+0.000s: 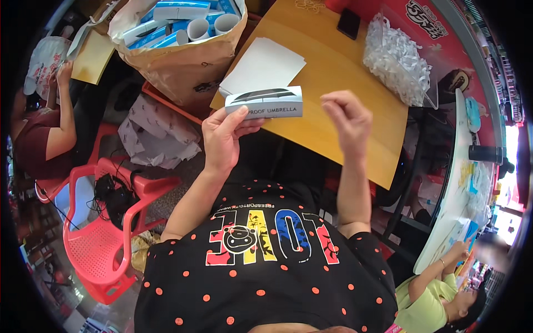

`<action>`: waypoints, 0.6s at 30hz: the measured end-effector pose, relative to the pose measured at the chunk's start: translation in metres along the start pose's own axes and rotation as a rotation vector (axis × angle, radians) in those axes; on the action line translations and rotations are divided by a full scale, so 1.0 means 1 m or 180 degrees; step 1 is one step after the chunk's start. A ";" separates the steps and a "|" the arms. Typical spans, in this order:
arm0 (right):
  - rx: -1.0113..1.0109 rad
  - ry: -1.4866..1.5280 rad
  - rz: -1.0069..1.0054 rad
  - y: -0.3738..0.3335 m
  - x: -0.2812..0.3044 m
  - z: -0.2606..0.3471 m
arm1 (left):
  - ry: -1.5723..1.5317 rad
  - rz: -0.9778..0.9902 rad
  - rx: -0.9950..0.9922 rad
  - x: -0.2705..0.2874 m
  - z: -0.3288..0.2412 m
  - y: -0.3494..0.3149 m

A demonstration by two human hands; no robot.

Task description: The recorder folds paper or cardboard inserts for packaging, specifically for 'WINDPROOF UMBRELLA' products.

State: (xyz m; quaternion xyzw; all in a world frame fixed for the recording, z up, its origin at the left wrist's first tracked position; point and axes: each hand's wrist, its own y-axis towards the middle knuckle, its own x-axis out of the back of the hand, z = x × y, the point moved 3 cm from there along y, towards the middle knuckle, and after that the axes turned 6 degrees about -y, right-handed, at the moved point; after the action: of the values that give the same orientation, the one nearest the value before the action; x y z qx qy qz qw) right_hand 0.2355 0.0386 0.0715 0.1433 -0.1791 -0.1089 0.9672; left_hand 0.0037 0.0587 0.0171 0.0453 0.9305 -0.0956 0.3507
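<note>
My left hand [225,136] grips the left end of a grey-white printed card sleeve [272,103], thumb on its front and fingers beneath. The sleeve bears a picture of a dark umbrella and is curved over along its upper part. Apart from it, to the right above the table, my right hand [351,119] is closed with the fingers curled toward the thumb; whatever may be between the fingertips is too small to make out. Behind the sleeve, a stack of white sheets [266,64] lies on the yellow wooden table [361,150].
A large brown paper bag [186,72] with several rolled blue-and-white sleeves stands at the far left. A clear bin of white paper strips [397,64] and a black phone [348,24] lie on the table. Red chairs [100,244] stand left. Other people sit at both sides.
</note>
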 end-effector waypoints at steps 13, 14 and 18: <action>-0.0902 0.1041 -0.0410 -0.034 -0.041 -0.023 | 0.0295 0.0082 -0.0187 -0.002 0.008 -0.007; -0.0996 0.1107 -0.0333 -0.034 -0.041 -0.023 | 0.0306 0.0078 -0.0201 -0.002 0.007 -0.007; -0.1200 0.1642 -0.0199 -0.037 -0.044 -0.029 | 0.0352 0.0076 -0.0217 0.006 0.011 -0.007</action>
State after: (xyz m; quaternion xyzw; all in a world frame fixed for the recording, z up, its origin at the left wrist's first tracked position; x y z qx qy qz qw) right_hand 0.2003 0.0222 0.0199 -0.0101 0.0998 -0.1299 0.9864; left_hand 0.0056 0.0494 0.0060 0.0496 0.9505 -0.0570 0.3012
